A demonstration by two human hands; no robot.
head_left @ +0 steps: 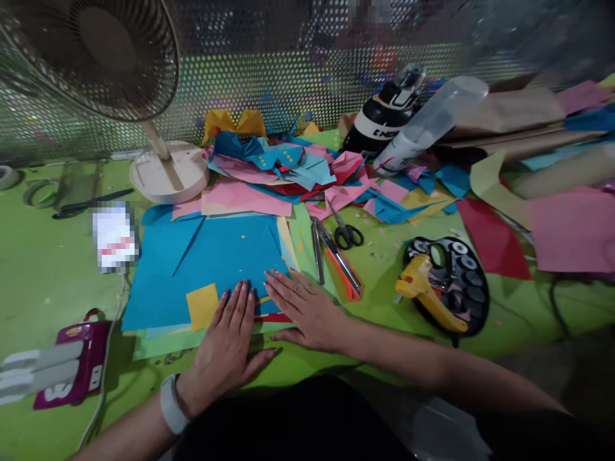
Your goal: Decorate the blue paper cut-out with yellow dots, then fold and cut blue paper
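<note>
1. One large blue paper sheet [211, 262] lies flat on the green table [48, 275], on top of a few other sheets, in front of the person.
2. Two hands press on its near edge. The left hand [225, 346] is flat with the fingers stretched, grasping nothing. The right hand [305, 310] is also flat and released, just beside the left one, with the fingertips on the blue sheet.
3. One small yellow paper square [202, 306] lies on the blue sheet, just left of the left hand.
4. Right of the hands I count one orange utility knife [341, 262], one gray metal tool [317, 256] beside it, and one pair of scissors [346, 232].
5. Further right is one yellow glue gun [427, 291] resting on one black tray [473, 288].
6. Behind the sheet is one pile of colored paper scraps [288, 173], and two bottles lean there: one black bottle [384, 115], one clear bottle [427, 125].
7. At the far left stands one fan [100, 57]; one purple power strip [84, 368] is at the near left.
</note>
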